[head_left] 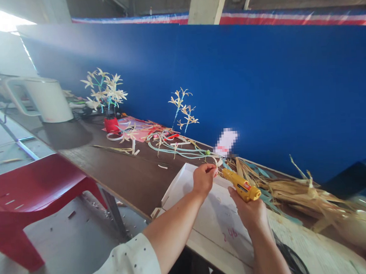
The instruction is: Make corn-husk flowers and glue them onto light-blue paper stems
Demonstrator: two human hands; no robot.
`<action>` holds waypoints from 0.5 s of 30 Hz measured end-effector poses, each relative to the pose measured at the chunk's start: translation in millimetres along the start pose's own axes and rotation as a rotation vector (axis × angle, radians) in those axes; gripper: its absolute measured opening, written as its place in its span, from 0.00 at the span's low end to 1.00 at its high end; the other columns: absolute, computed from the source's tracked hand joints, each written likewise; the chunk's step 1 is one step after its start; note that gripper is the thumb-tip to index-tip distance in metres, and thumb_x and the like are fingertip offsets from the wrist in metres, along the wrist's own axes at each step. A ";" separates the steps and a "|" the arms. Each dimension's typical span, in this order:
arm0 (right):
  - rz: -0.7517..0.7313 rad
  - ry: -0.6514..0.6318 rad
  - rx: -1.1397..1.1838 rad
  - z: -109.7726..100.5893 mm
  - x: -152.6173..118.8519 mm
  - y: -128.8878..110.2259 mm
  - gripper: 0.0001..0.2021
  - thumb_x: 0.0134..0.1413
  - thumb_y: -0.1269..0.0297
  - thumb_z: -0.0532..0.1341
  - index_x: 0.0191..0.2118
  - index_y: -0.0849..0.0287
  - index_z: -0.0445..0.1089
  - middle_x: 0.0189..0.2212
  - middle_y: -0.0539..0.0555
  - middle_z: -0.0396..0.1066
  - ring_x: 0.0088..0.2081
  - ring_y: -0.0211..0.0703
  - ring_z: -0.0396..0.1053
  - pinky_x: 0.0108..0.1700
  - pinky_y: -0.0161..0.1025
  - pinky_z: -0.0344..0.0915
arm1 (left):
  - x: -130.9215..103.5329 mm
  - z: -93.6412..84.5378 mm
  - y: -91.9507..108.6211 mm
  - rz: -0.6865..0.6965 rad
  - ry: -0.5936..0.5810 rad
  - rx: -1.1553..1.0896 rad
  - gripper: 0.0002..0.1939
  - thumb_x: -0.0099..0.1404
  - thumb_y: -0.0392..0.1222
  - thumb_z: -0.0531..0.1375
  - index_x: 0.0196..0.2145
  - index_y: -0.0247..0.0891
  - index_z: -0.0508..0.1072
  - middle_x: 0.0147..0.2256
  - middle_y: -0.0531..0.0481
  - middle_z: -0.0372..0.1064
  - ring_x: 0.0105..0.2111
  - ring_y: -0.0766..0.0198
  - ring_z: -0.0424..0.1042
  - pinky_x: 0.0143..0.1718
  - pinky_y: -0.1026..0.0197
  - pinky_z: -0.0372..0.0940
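A yellow glue gun is in my right hand, its nozzle pointing up and left. My left hand is closed in a pinch just left of the nozzle; a small pale piece shows at its fingertips, too small to name for certain. Both hands are above a white box lid with red handwriting on it. Behind them lie pale green cords and dried husks to the right.
White flowers stand in a red pot. Further left is a white kettle. Flower sprigs stand near the blue partition. A red chair is beside the table. A black cable lies at lower right.
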State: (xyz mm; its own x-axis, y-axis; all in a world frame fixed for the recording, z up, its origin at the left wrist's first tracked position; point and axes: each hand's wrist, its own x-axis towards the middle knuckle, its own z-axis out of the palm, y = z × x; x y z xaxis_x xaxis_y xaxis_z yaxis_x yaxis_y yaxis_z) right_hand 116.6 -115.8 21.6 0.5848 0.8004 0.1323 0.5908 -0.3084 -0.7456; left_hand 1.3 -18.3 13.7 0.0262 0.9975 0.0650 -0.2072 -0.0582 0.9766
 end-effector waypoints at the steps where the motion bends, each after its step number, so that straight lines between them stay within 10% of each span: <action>1: -0.003 0.002 0.011 -0.1 -0.2 -0.5 0.24 0.39 0.41 0.60 0.28 0.60 0.73 0.18 0.55 0.68 0.25 0.51 0.69 0.24 0.39 0.60 | 0.5 -0.1 -0.9 0.004 0.000 0.007 0.07 0.53 0.38 0.60 0.30 0.35 0.76 0.24 0.50 0.73 0.26 0.66 0.72 0.31 0.65 0.66; 15: -0.049 0.021 0.004 1.5 1.7 3.9 0.25 0.39 0.39 0.59 0.27 0.61 0.72 0.17 0.55 0.68 0.24 0.49 0.68 0.25 0.39 0.60 | -2.6 0.5 4.5 -0.013 0.000 -0.032 0.07 0.53 0.37 0.61 0.31 0.35 0.75 0.25 0.51 0.73 0.26 0.67 0.72 0.32 0.65 0.67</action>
State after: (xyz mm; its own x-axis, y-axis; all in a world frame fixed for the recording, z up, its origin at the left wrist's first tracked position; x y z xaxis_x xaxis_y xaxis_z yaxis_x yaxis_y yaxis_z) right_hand 119.0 -114.8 17.9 0.5665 0.8037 0.1821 0.6167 -0.2669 -0.7405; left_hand 0.8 -21.1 18.0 0.0287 0.9982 0.0525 -0.2381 -0.0442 0.9702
